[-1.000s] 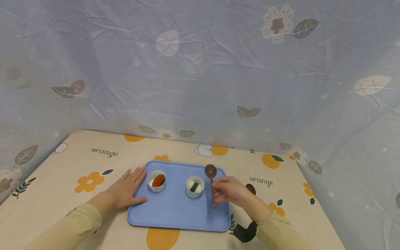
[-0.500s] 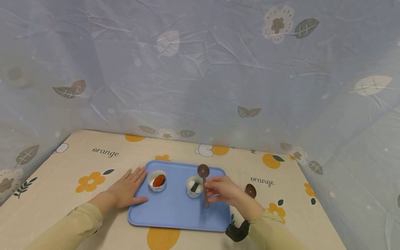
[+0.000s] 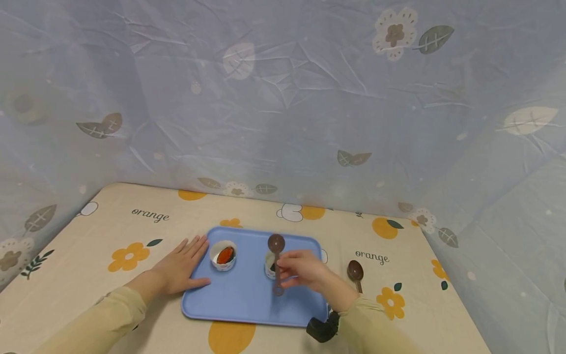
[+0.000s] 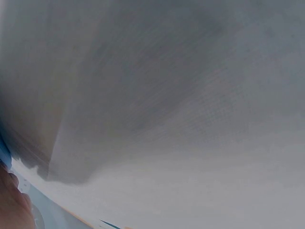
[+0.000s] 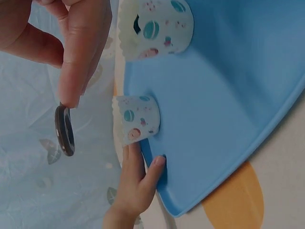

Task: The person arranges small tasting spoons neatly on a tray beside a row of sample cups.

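My right hand (image 3: pixel 305 271) pinches a brown spoon (image 3: pixel 276 244) by its handle, bowl pointing away from me. The spoon passes in front of the right paper cup (image 3: pixel 268 269), hiding much of it and its white and black food. In the right wrist view the handle's ring end (image 5: pixel 65 131) sticks out below the fingers. My left hand (image 3: pixel 179 270) lies with fingers spread at the left edge of a blue tray (image 3: pixel 239 307), thumb over the rim. Near it stands the left paper cup (image 3: pixel 223 267), holding an orange-red piece of sushi (image 3: pixel 225 255).
A second brown spoon (image 3: pixel 355 271) lies right of the tray, partly behind my right forearm. A black wrist-worn device (image 3: pixel 323 328) hangs by my right sleeve. The patterned tablecloth (image 3: pixel 177 236) meets a blue-grey fabric backdrop (image 3: pixel 283 123) at the back and sides.
My right hand has carried the spoon leftward, from right of the right cup to in front of it. More of the second spoon shows. The left hand has stayed put.
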A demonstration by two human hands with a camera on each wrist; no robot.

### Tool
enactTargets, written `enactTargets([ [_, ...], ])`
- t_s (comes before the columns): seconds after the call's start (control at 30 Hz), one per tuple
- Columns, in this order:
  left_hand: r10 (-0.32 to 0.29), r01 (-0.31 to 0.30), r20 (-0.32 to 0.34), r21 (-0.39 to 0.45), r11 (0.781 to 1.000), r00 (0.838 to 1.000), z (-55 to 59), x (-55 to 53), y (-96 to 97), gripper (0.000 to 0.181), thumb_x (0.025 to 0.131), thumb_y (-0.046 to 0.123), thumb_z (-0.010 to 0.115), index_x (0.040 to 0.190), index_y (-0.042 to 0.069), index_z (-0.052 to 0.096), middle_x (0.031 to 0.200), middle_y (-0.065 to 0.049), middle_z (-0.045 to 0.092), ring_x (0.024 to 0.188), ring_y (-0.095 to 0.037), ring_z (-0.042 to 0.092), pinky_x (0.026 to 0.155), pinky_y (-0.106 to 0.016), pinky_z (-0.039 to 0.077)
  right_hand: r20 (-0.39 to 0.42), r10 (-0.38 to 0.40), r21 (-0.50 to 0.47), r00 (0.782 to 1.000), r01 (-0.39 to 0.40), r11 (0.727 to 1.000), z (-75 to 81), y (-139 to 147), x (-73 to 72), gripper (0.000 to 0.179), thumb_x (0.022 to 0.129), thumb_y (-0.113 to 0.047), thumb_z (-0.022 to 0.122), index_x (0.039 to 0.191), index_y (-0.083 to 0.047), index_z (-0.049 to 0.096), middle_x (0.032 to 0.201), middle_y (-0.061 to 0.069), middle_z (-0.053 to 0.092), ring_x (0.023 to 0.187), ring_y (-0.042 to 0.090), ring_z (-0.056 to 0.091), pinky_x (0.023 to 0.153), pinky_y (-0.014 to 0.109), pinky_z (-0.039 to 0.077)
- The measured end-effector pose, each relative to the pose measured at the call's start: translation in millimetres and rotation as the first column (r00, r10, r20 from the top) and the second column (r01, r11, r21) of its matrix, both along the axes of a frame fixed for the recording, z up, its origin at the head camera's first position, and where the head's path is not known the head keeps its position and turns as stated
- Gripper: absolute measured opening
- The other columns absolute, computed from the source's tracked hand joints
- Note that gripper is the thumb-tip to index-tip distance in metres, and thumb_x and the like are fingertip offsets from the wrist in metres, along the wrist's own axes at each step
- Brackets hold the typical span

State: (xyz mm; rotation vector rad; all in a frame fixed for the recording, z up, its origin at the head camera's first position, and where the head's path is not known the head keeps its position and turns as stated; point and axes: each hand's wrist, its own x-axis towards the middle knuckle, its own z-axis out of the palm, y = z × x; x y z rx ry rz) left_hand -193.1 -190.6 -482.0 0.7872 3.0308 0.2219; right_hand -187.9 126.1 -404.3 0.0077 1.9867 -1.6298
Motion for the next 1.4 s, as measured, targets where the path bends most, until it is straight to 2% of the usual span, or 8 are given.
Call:
enactTargets([
  [0.13, -0.006, 0.006, 0.013, -0.003, 1.000, 1.000, 3.5, 0.9, -0.2, 0.095, 0.081, 0.064, 0.052, 0.140, -0.008, 0.031, 0.150, -0.025, 0.028, 0.139, -0.041, 0.025, 0.113, -0.056, 0.019, 0.001, -0.007, -0.013, 1.000, 0.007, 1.000, -3.2, -9, 1.1, 0.021, 0.090, -0.008, 0.054, 0.103, 0.009, 0.059, 0.072, 0.000, 0.055, 0.063, 0.008, 0.057, 0.056, 0.021, 0.054],
  [0.33, -0.010, 0.011, 0.021, -0.024, 1.000, 1.000, 5.8, 1.5, -0.1, 0.096, 0.081, 0.066, 0.049, 0.140, -0.008, 0.031, 0.150, -0.025, 0.027, 0.139, -0.041, 0.025, 0.113, -0.055, 0.021, 0.014, 0.004, -0.014, 1.000, -0.004, 1.000, -9.4, -24, 3.9, 0.026, 0.089, -0.006, 0.054, 0.107, 0.012, 0.058, 0.071, 0.001, 0.055, 0.061, 0.008, 0.056, 0.058, 0.024, 0.056],
  [0.6, -0.007, 0.008, 0.029, -0.033, 0.999, 1.000, 7.6, 2.3, 0.6, 0.095, 0.082, 0.064, 0.050, 0.140, -0.008, 0.030, 0.150, -0.025, 0.027, 0.139, -0.041, 0.025, 0.114, -0.055, 0.021, 0.029, 0.025, -0.044, 0.999, -0.024, 0.999, -16.0, -38, 4.0, 0.022, 0.089, -0.004, 0.054, 0.104, 0.011, 0.058, 0.068, 0.000, 0.055, 0.058, 0.008, 0.056, 0.058, 0.026, 0.057],
  [0.87, 0.004, -0.003, 0.047, -0.030, 1.000, 0.999, 10.3, 2.4, 1.2, 0.095, 0.082, 0.065, 0.049, 0.141, -0.008, 0.029, 0.150, -0.025, 0.026, 0.140, -0.041, 0.024, 0.114, -0.055, 0.019, 0.031, 0.006, -0.065, 0.999, -0.004, 0.998, -21.9, -49, 5.8, 0.018, 0.089, -0.003, 0.053, 0.101, 0.009, 0.059, 0.067, 0.000, 0.055, 0.056, 0.008, 0.055, 0.057, 0.028, 0.057],
  [1.4, 0.002, -0.001, 0.028, -0.024, 1.000, 1.000, 5.0, 1.5, 0.4, 0.095, 0.081, 0.064, 0.052, 0.140, -0.008, 0.030, 0.150, -0.025, 0.027, 0.139, -0.041, 0.025, 0.114, -0.055, 0.020, 0.043, -0.036, -0.051, 0.998, 0.038, 0.998, -35.1, -63, 9.5, 0.015, 0.088, -0.001, 0.053, 0.097, 0.008, 0.061, 0.067, 0.004, 0.056, 0.055, 0.009, 0.057, 0.059, 0.030, 0.058],
])
